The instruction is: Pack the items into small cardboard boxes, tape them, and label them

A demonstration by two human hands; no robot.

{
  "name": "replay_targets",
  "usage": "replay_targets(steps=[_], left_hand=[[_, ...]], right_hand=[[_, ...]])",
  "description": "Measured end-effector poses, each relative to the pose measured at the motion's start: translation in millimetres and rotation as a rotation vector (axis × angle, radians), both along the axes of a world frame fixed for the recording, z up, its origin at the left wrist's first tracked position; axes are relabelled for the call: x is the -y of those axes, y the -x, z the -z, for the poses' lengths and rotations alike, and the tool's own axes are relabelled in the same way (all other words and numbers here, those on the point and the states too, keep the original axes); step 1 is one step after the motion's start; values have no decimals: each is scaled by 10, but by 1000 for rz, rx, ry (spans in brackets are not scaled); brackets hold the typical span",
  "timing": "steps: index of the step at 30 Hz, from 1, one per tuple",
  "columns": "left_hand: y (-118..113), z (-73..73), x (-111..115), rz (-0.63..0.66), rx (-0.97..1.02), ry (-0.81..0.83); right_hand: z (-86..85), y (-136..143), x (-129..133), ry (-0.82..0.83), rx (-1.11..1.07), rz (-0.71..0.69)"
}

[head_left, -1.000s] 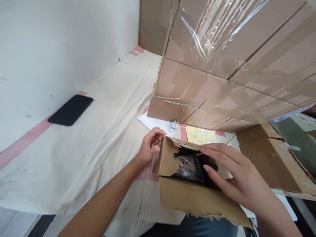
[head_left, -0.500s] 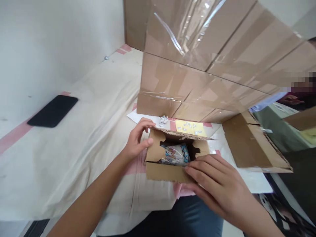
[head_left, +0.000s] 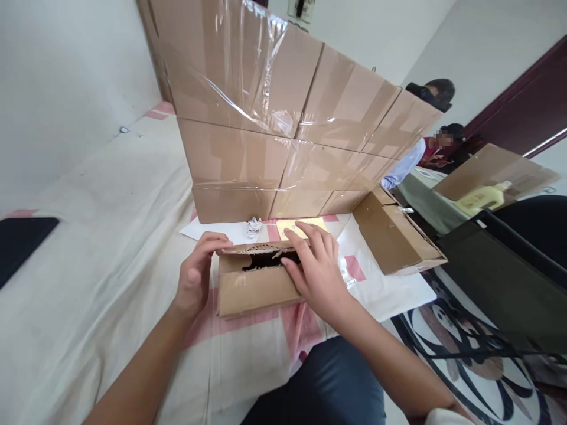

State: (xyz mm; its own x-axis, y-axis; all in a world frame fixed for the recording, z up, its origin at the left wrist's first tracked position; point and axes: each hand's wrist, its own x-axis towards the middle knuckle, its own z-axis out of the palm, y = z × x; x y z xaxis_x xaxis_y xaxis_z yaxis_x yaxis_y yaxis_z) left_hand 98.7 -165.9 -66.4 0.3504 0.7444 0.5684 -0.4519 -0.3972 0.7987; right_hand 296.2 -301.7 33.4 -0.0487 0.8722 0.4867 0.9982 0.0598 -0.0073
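Left hand (head_left: 195, 273), grip half-open, touches the cardboard box (head_left: 254, 290) at ten o'clock. Right hand (head_left: 318, 268), grip wide, touches it at two.

Your small brown cardboard box (head_left: 254, 290) sits near the table's (head_left: 110, 195) near edge, its long side facing you. Its front flap slants inward, leaving a narrow dark opening below the ragged, torn far edge.

Loads of room on the left of the surface (head_left: 119, 236), just a phone (head_left: 26, 243) over by the wall (head_left: 66, 88). Straight back's a no-go though, the stacked boxes (head_left: 248, 153) stand right behind the paper ball (head_left: 254, 225). Off right, the open carton (head_left: 387, 239) blocks low reaches.
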Motion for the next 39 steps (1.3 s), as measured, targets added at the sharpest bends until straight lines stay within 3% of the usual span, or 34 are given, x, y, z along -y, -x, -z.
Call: replay_targets(steps=[7,11,19,22,26,29,33,36,39], left_hand=[[61,35,-76,-56,-147,-141],[91,-23,-81,-40,-207,-173],[259,-224,-106,268,-608,-128],[323,-217,-154,359,-658,-60],[321,-156,-167,463,-667,5],[278,-131,-130,493,-638,74],[236,-142,-85,523,-600,148],[240,-148,-78,511,-601,172],[232,-131,-57,586,-533,242]], right_hand=[[21,-8,43,-13,-35,32],[44,-17,44,-13,-80,46],[16,-2,8,31,-162,102],[-106,-140,92,208,-208,87],[-271,-444,406,574,-330,-63],[-274,-530,720,657,-404,-177],[-93,-453,990,578,-476,-177],[86,-410,1029,448,-555,-231],[192,-402,1043,332,-620,-263]])
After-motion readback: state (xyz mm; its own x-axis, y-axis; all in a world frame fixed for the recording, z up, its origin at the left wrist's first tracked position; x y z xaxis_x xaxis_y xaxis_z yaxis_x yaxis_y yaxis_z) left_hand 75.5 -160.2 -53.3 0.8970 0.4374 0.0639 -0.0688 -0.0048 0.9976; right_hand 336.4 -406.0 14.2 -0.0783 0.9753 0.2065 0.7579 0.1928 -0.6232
